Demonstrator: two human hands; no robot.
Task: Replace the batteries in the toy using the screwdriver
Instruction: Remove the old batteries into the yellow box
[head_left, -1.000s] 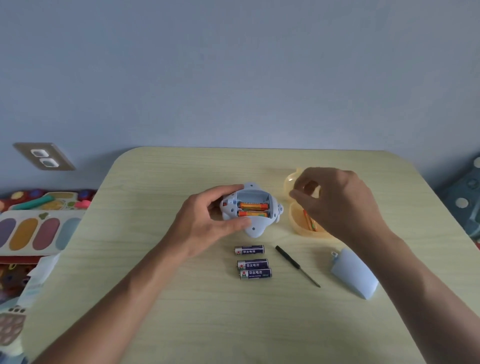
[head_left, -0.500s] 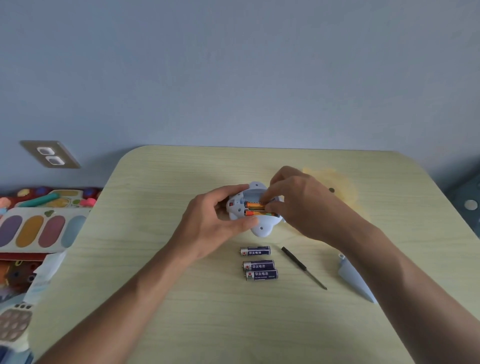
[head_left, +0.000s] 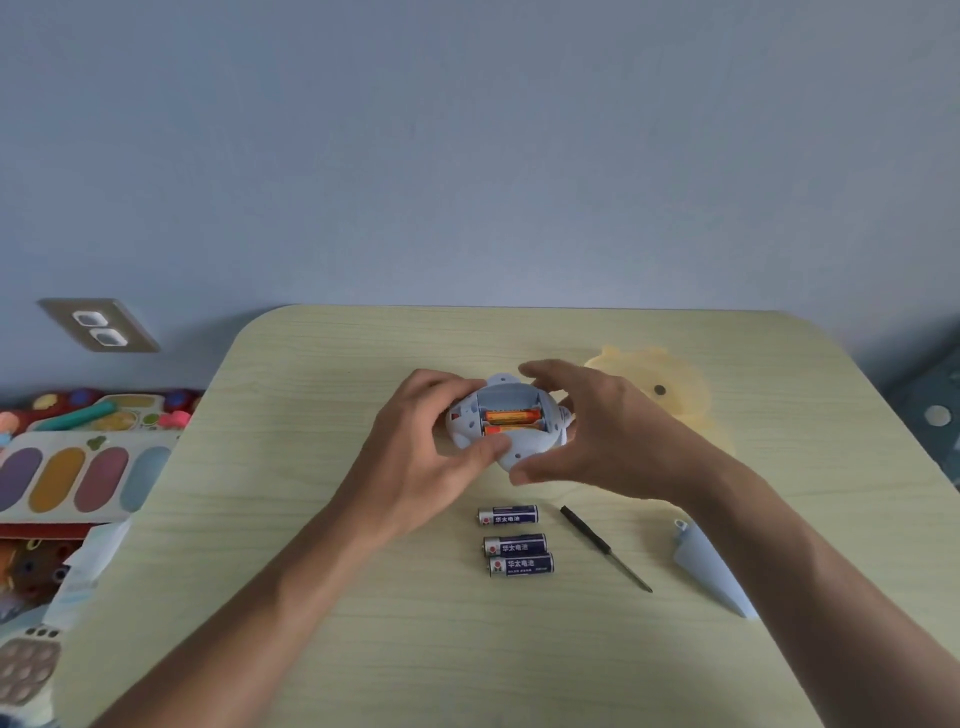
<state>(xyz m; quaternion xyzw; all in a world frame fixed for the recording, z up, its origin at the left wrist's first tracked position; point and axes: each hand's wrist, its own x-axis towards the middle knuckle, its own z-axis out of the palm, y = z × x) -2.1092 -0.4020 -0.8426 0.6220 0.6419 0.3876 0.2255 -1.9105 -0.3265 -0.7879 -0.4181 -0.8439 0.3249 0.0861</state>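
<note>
The light blue toy (head_left: 524, 444) lies bottom-up in the middle of the table, its battery bay uncovered. Two orange batteries (head_left: 511, 417) fill the bay's lower slots; the top slot is empty. My left hand (head_left: 426, 441) grips the toy's left side, thumb on its near edge. My right hand (head_left: 613, 436) curves around the toy's right side with fingers spread and nothing in them. Three dark blue batteries (head_left: 515, 545) lie in a column nearer me. The black screwdriver (head_left: 602, 545) rests to their right. The blue battery cover (head_left: 701, 564) lies further right.
A pale yellow dish (head_left: 675, 384) sits behind my right hand, a small dark screw in it. The table (head_left: 363, 649) has a rounded left corner. Colourful toys and a paint-palette tray (head_left: 78, 478) lie on the floor at the left. A wall socket (head_left: 98, 327) is at the left.
My right hand came from the yellow dish to the toy, pinched at the batteries in the bay, then drew back and spread its fingers around the toy's right side. The left hand kept its grip.
</note>
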